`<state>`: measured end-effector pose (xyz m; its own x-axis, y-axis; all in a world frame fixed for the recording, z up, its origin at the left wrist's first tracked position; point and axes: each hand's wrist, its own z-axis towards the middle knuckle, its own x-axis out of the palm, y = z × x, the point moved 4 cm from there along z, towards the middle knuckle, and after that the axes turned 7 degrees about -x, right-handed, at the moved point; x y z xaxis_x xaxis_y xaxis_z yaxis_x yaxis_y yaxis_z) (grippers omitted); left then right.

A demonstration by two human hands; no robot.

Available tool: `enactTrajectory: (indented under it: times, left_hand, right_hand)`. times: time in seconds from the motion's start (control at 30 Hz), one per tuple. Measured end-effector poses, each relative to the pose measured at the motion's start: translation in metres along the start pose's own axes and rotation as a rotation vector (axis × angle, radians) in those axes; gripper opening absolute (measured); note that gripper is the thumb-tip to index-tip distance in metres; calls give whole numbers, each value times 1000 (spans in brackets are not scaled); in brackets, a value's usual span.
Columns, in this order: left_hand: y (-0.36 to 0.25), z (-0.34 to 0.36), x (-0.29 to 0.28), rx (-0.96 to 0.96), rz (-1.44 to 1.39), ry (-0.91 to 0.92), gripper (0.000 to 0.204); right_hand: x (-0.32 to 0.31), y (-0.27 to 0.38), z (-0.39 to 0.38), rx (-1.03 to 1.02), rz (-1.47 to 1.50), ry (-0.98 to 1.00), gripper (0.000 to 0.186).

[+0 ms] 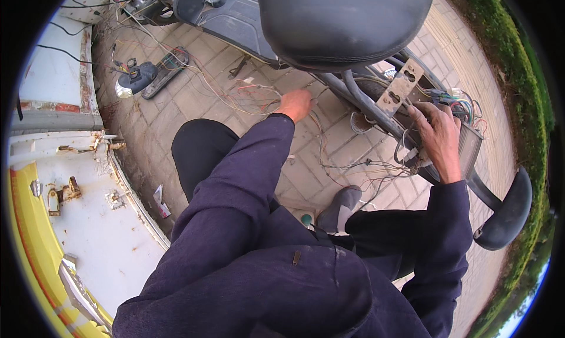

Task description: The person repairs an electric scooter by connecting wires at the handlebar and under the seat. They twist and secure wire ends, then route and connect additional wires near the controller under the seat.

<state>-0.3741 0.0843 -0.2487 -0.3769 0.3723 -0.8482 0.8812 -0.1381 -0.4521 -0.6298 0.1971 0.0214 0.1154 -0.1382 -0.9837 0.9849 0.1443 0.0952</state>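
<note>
My left hand (pixel 296 105) is closed on a bundle of thin wires (pixel 259 111), which runs in from the left and trails down past my fingers. My right hand (pixel 438 129) is over the rear frame of a scooter, its fingers bent and close together beside a silver finned box (pixel 471 147). What those fingers pinch, if anything, I cannot make out. Coloured wires (pixel 465 105) spring from the box's far end. Just left of that hand, a metal plate with keyhole slots (pixel 400 88) is fixed to the frame. More loose wires (pixel 376 168) hang under it.
A black seat (pixel 347 23) and a footboard (pixel 226 14) fill the top. A detached headlight (pixel 134 79) lies on the paving (pixel 235 67) by a long dark part (pixel 168 73). A rusty white panel (pixel 106 202) stands left, a curved black backrest (pixel 504 214) right.
</note>
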Motion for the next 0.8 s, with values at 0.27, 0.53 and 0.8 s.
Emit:
enactTrajectory:
  times: [0.27, 0.53, 0.8]
  left_hand:
    - [-15, 16, 28, 93, 11, 91, 36]
    - [-23, 24, 24, 1, -24, 38, 34]
    - [-28, 28, 30, 43, 46, -153, 35]
  right_hand:
    - [4, 4, 4, 31, -56, -16, 22]
    - [0, 15, -5, -104, -225, -178, 12]
    - [2, 16, -5, -109, -169, -229, 10]
